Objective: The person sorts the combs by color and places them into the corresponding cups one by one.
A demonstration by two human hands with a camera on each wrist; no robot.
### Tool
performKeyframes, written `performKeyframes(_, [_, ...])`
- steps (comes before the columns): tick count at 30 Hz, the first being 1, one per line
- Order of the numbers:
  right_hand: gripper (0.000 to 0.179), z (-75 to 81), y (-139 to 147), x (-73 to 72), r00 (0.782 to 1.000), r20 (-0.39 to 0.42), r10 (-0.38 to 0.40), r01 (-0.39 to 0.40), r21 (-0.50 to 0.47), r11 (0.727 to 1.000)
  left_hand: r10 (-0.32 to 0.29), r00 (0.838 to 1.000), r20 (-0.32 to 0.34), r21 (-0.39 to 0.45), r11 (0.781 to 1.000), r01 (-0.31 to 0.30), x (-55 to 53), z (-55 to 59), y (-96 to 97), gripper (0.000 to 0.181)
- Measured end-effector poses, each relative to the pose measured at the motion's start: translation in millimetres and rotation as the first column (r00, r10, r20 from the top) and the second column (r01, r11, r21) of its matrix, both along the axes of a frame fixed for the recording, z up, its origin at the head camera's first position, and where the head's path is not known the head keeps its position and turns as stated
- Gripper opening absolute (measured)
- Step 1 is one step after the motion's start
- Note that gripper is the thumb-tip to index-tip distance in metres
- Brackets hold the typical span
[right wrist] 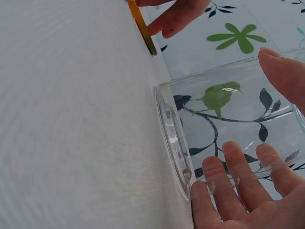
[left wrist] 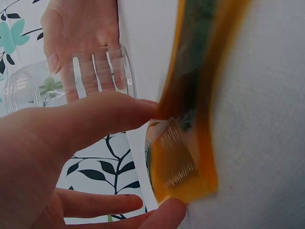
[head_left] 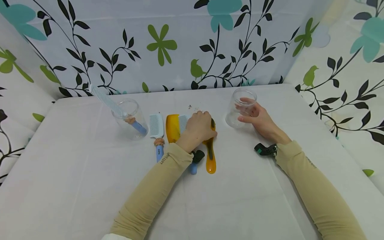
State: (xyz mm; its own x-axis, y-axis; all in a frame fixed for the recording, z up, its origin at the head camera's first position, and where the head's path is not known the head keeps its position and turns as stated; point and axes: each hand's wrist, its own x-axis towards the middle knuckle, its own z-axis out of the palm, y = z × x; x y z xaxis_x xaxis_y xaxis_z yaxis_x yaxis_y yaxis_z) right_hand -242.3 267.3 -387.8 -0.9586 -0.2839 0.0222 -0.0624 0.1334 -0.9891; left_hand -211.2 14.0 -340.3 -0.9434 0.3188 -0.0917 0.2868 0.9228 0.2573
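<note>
Left hand (head_left: pixel 198 126) pinches one amber, long-handled item (head_left: pixel 211 164). Right hand (head_left: pixel 262 121) grips one clear jar (head_left: pixel 233 116), upright on white table (head_left: pixel 75 186)

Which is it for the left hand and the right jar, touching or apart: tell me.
Apart. The head view shows a strip of white table between the left hand and the right jar.

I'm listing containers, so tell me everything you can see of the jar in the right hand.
The jar is round, clear glass or plastic, with a narrower neck and no lid showing. It stands upright on the white table, toward the far edge, gripped by the right hand; nothing shows inside.
</note>
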Motion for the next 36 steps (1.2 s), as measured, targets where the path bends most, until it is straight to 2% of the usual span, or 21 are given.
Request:
performKeyframes(11, [0.069,-1.6,0,0.4,1.0,-0.005,-0.005,0.005,0.026,1.0,0.014,1.0,0.011,0.024,1.0,-0.014,0.9,0.3,0.8,0.051])
performKeyframes(17, [0.069,-1.2,0,0.0,1.0,-0.011,-0.005,0.005,0.023,1.0,0.033,0.997,0.073,0.076,0.996,-0.038,0.0,3.7,-0.5,0.045])
performKeyframes(23, [0.068,-0.8,0,0.2,1.0,-0.012,-0.003,0.003,0.015,1.0,0.028,0.991,0.13,0.15,0.988,-0.047,-2.2,7.4,-4.0,0.03])
performKeyframes(30, [0.068,-1.0,0,-0.2,1.0,-0.015,-0.003,0.003,0.024,1.0,0.024,0.991,0.129,0.162,0.986,-0.045,-1.5,11.3,-6.5,0.035])
performKeyframes(36, [0.068,-0.2,0,0.1,1.0,-0.017,0.002,-0.002,0.02,1.0,0.04,0.991,0.131,0.174,0.983,-0.062,-1.1,14.1,-9.0,0.025])
